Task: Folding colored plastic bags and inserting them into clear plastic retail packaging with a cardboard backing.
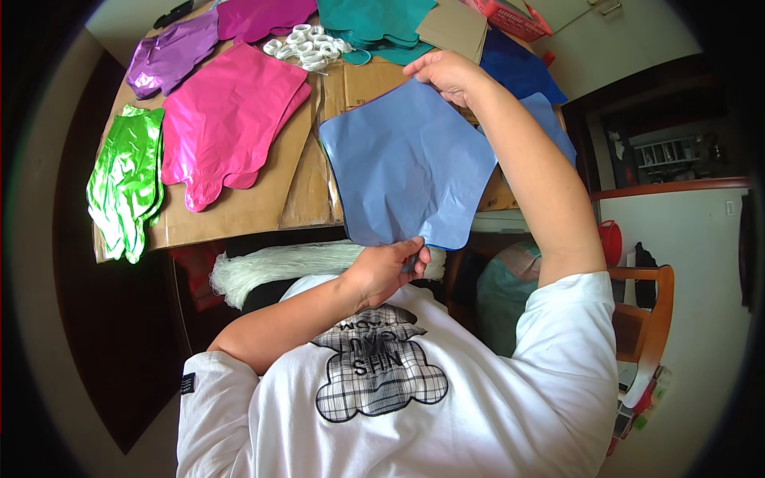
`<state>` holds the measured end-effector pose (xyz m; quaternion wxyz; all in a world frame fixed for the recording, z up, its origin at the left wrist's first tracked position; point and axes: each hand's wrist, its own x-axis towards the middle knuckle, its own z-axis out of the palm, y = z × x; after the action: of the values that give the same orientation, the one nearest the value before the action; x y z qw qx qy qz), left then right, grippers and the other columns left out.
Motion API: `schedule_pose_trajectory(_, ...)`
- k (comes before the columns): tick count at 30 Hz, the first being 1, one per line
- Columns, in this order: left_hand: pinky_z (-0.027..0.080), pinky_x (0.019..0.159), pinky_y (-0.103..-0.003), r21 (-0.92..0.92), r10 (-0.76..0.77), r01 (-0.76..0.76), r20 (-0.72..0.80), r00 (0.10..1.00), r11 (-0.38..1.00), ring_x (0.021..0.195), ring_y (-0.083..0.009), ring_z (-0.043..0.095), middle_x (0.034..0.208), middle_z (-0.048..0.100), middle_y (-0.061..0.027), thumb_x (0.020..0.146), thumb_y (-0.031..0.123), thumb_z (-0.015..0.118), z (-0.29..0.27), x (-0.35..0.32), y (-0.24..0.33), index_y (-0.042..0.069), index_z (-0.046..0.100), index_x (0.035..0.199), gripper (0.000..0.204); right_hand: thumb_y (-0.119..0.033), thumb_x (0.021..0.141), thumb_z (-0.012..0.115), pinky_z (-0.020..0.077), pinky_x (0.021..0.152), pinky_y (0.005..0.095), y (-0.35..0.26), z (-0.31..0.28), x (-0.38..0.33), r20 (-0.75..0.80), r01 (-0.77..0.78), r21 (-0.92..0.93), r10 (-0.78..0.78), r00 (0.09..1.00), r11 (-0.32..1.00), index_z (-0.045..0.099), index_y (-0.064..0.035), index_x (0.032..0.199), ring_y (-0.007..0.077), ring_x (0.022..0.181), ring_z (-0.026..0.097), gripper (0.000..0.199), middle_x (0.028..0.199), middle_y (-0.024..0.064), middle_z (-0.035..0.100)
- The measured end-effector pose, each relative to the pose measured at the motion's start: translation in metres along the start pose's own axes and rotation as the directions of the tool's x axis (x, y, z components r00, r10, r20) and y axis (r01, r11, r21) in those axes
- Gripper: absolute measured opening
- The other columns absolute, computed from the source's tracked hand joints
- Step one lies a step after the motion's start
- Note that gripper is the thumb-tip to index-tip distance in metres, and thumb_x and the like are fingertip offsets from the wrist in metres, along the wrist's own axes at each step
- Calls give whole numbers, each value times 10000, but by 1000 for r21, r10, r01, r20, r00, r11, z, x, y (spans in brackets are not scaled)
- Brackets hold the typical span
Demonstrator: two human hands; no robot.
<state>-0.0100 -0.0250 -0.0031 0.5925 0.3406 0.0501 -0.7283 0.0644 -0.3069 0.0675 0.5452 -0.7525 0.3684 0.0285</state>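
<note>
A flat, blue, star-shaped foil balloon [410, 163] is stretched out before my chest, over the table's near edge. Its bottom edge is pinched between the thumb and fingers of my left hand [390, 271]. My right hand [448, 76] grips the top corner, its fingers closed on the rim. A thin dark edge shows along the left side; whether more layers lie behind it I cannot tell. Beyond it, on the cardboard-covered table [263, 211], lie a pink foil stack [227, 119] and a shiny green stack [126, 183].
Purple [171, 52], magenta [263, 16] and teal foil sheets [374, 24] lie at the back, near white cord bundles [307, 48]. Dark blue foil [518, 64] and a red basket [518, 20] are far right. White strands [287, 267] lie across my lap. A wooden chair [657, 319] stands right.
</note>
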Motion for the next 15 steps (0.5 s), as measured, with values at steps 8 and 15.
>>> schedule_pose_trajectory(8, 449, 742, -294, 10, 0, 0, 10, 1000, 1000, 723, -144, 459, 830, 537, -48, 984, 156, 473, 3, 1, -2, 11, 556, 896, 189, -128, 810, 650, 513, 613, 332, 21, -3, 34, -174, 13, -105, -32, 984, 994, 658, 16, 950, 176, 697, 619, 201, 820, 99, 655)
schedule_pose_trajectory(15, 453, 743, -300, -19, 5, -5, -2, 1000, 1000, 725, -140, 468, 821, 539, -45, 976, 151, 488, -3, 1, -2, 9, 558, 898, 177, -51, 750, 620, 518, 634, 327, -4, 13, 9, 0, 16, -217, -16, 1000, 976, 657, -10, 970, 173, 714, 614, 227, 841, 91, 647)
